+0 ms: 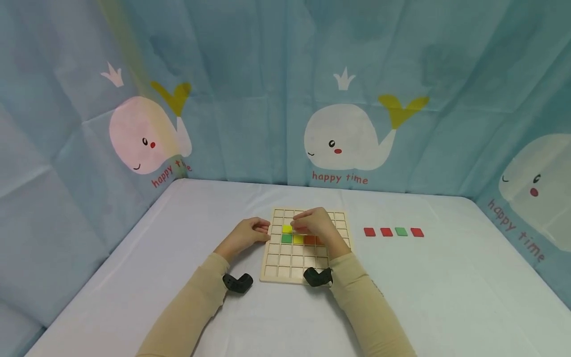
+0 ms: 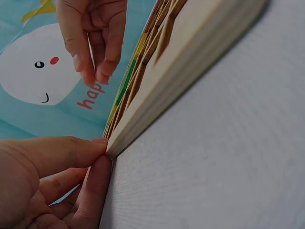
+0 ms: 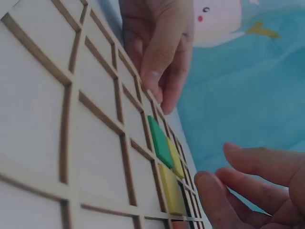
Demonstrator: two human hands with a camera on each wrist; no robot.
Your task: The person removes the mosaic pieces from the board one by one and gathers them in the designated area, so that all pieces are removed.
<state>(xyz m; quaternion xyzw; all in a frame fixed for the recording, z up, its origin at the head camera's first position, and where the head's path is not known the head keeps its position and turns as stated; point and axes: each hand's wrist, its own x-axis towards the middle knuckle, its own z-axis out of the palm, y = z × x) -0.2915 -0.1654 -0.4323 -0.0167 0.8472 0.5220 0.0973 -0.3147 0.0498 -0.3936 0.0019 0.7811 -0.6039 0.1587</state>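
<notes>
A light wooden grid board (image 1: pixel 278 271) lies on the white table. My left hand (image 1: pixel 244 237) is at the board's left side, and in the left wrist view its thumb and finger (image 2: pixel 62 155) pinch the board's edge. Over the board hovers my right hand (image 1: pixel 315 223); its fingers (image 3: pixel 262 167) are apart, and nothing shows between them. In the grid are a green tile (image 1: pixel 287 238), a yellow tile (image 1: pixel 298 239) beside it and another yellow tile (image 1: pixel 287 229) just behind the green one. Orange tiles (image 1: pixel 310 240) continue the row, partly hidden by the right hand.
To the right of the board, a red tile (image 1: pixel 369 232), a second red tile (image 1: pixel 386 232), a green tile (image 1: pixel 401 231) and a further red tile (image 1: pixel 417 232) lie in a row. A blue whale-print curtain (image 1: pixel 250 139) stands behind the table.
</notes>
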